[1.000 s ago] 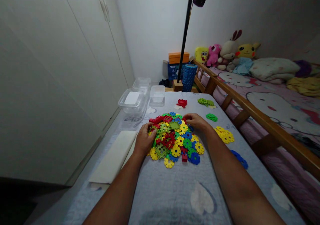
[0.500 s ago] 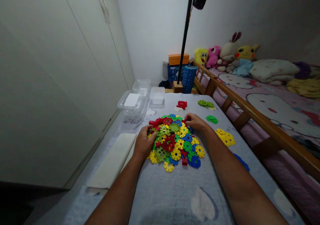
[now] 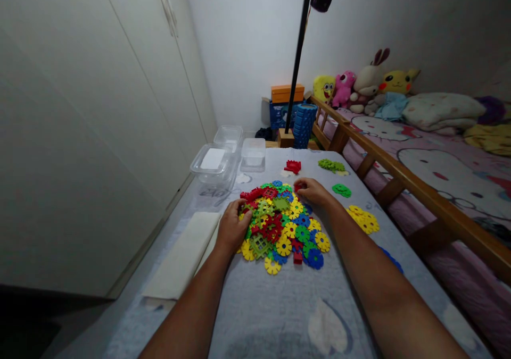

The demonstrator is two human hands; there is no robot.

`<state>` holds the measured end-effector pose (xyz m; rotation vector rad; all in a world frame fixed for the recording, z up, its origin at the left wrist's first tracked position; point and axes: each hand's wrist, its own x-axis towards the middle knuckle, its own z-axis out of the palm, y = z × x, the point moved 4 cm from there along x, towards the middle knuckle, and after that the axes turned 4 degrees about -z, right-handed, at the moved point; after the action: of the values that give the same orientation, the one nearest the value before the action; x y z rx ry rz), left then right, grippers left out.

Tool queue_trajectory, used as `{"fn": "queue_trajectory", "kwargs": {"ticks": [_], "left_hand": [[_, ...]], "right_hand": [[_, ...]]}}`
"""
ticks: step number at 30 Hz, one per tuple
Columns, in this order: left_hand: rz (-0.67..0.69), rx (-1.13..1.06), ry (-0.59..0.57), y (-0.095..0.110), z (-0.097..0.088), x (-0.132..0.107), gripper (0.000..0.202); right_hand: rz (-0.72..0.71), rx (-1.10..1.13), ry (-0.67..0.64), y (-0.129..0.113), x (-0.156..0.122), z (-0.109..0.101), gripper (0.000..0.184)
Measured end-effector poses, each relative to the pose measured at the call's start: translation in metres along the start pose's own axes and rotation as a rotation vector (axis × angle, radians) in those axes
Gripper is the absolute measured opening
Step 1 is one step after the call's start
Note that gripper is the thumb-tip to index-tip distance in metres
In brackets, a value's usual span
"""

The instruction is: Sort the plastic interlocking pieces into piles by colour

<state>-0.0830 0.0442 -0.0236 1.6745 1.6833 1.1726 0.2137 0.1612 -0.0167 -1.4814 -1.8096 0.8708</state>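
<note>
A heap of plastic building pieces in red, yellow, green and blue lies on the cloth-covered table, made up of notched discs and square lattice pieces. Along its left side rests my left hand, thumb apart from the curved fingers, touching the edge pieces and gripping none of them. At the heap's far right edge, my right hand pinches a small red plastic piece, partly covered by the fingers. Just beyond that hand sits a small group of red pieces.
Sorted groups lie along the right: light green pieces, green discs, yellow discs and blue pieces. Clear plastic containers stand at the back left. A folded cream sheet lies left; a wooden bed rail borders the right.
My right hand has drawn slightly away from the heap's edge, and the red piece between its fingers shows more. My left hand stays against the heap. The view has shifted a little.
</note>
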Motion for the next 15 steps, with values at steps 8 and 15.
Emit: {"fn": "queue_trajectory", "kwargs": {"ticks": [8,15], "left_hand": [[0.005,-0.006,-0.009,-0.001,0.002,0.000,0.031],[-0.006,-0.003,0.002,0.003,-0.001,-0.002,0.028]], "right_hand": [[0.190,-0.386,0.337,0.016,0.031,-0.029,0.037],[0.231,-0.409,0.343,0.016,0.054,-0.023,0.045]]}}
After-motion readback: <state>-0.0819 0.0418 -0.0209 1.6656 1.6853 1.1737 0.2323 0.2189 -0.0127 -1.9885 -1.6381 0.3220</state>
